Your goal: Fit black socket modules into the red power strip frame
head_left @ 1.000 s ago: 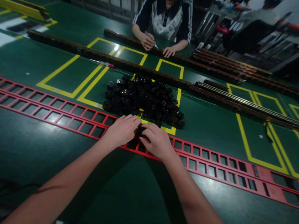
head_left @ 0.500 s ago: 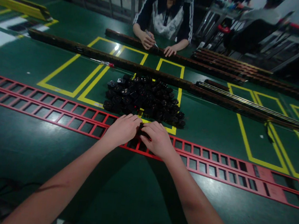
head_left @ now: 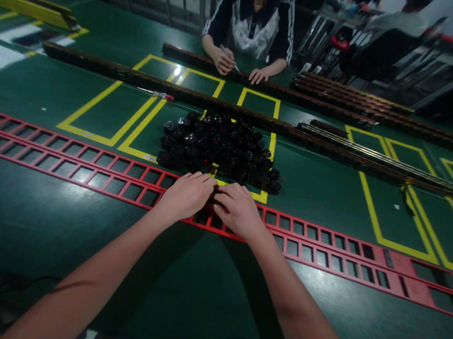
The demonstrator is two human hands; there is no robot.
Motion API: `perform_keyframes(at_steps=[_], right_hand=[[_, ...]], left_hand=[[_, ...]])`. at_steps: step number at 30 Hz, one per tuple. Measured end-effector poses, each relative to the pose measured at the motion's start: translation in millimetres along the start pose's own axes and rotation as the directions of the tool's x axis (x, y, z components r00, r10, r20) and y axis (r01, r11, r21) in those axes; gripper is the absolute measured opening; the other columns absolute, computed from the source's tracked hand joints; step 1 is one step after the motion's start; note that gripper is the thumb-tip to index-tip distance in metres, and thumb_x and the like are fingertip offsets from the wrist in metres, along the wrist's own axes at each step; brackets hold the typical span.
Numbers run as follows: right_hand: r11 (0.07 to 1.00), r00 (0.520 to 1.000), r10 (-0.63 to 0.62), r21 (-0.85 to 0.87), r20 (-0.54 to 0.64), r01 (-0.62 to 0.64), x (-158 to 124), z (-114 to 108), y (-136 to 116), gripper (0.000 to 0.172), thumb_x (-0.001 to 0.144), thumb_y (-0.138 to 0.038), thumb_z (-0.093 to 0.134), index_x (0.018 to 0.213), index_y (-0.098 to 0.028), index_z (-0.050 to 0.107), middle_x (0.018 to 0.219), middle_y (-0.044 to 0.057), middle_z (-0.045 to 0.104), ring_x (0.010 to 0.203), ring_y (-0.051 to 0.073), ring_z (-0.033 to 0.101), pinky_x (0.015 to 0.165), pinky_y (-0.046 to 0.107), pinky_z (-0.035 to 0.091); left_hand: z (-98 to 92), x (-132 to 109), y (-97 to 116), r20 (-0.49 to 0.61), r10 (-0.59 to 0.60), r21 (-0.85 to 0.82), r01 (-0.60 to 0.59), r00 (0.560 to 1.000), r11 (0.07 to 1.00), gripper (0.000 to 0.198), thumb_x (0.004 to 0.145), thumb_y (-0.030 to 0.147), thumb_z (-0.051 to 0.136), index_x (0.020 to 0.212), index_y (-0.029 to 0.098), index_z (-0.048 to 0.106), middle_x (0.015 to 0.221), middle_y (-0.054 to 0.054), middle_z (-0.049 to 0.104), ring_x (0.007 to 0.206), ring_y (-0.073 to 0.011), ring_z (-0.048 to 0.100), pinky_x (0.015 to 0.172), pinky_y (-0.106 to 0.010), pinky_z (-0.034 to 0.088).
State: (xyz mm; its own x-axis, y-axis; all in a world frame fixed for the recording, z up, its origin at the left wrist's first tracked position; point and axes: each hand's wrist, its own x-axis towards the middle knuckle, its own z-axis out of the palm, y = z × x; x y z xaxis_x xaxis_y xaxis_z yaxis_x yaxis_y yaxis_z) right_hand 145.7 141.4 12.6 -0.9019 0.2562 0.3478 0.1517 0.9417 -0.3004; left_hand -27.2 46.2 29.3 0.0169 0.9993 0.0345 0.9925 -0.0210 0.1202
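Note:
A long red frame (head_left: 398, 265) with two rows of rectangular openings lies across the green table in front of me. My left hand (head_left: 188, 195) rests over its middle, fingers bent and pressed together. Close beside it, fingertips almost meeting, is my right hand (head_left: 238, 208), its fingers curled down over the same frame. Something small and dark seems to lie between the fingertips, but the hands cover it and I cannot name it. Just beyond both hands sits a heap of small black block-shaped parts (head_left: 221, 146).
Long dark rails (head_left: 218, 100) run across the table behind the heap, with a red-handled screwdriver (head_left: 165, 96) beside them. Across the table, a co-worker's hand (head_left: 224, 62) holds a pen over another rail. A yellow beam (head_left: 35, 7) lies at far left.
Almost nothing differs. Both my hands stay at the same place on the red frame, with only a tiny shift of the fingers.

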Motion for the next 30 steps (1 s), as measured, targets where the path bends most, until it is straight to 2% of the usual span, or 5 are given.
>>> perform_keyframes(at_steps=[15, 19, 23, 30], right_hand=[[0.999, 0.999, 0.031, 0.042, 0.023, -0.032, 0.6, 2.7, 1.2, 0.014, 0.095, -0.029, 0.068, 0.105, -0.02, 0.069, 0.115, 0.009, 0.069, 0.103, 0.025, 0.057, 0.084, 0.04, 0.047], [0.997, 0.999, 0.04, 0.058, 0.022, -0.042, 1.5, 1.2, -0.6, 0.012, 0.097, -0.027, 0.064, 0.106, -0.02, 0.068, 0.114, 0.01, 0.069, 0.103, 0.024, 0.057, 0.085, 0.041, 0.048], [0.997, 0.999, 0.047, 0.058, 0.023, -0.048, 2.5, 0.0, -1.8, 0.009, 0.098, -0.025, 0.061, 0.098, -0.018, 0.067, 0.11, 0.01, 0.069, 0.102, 0.024, 0.058, 0.086, 0.04, 0.049], [0.996, 0.997, 0.075, 0.056, 0.008, -0.075, 2.9, -0.9, -2.9, 0.015, 0.101, -0.022, 0.051, 0.097, -0.017, 0.065, 0.107, 0.011, 0.069, 0.099, 0.023, 0.057, 0.085, 0.04, 0.05]], left_hand=[[1.2, 0.1, 1.8, -0.012, -0.004, 0.036, 0.004, 1.0, 0.999, 0.024, 0.104, 0.024, 0.036, 0.108, 0.017, 0.059, 0.105, -0.009, 0.066, 0.1, -0.0241, 0.06, 0.084, -0.037, 0.045], [3.0, 0.4, 1.2, -0.016, -0.007, 0.037, 0.007, 1.0, 0.999, 0.022, 0.102, 0.021, 0.038, 0.106, 0.016, 0.059, 0.105, -0.009, 0.065, 0.101, -0.0252, 0.06, 0.084, -0.039, 0.045], [2.9, 0.5, 1.6, -0.015, -0.008, 0.031, 0.008, 1.0, 0.999, 0.024, 0.103, 0.022, 0.036, 0.105, 0.016, 0.06, 0.104, -0.009, 0.065, 0.1, -0.0258, 0.06, 0.083, -0.039, 0.045], [1.8, -0.3, 2.5, -0.02, -0.004, 0.042, 0.005, 1.0, 0.999, 0.023, 0.103, 0.022, 0.037, 0.105, 0.016, 0.06, 0.103, -0.009, 0.065, 0.099, -0.0252, 0.06, 0.083, -0.039, 0.045]])
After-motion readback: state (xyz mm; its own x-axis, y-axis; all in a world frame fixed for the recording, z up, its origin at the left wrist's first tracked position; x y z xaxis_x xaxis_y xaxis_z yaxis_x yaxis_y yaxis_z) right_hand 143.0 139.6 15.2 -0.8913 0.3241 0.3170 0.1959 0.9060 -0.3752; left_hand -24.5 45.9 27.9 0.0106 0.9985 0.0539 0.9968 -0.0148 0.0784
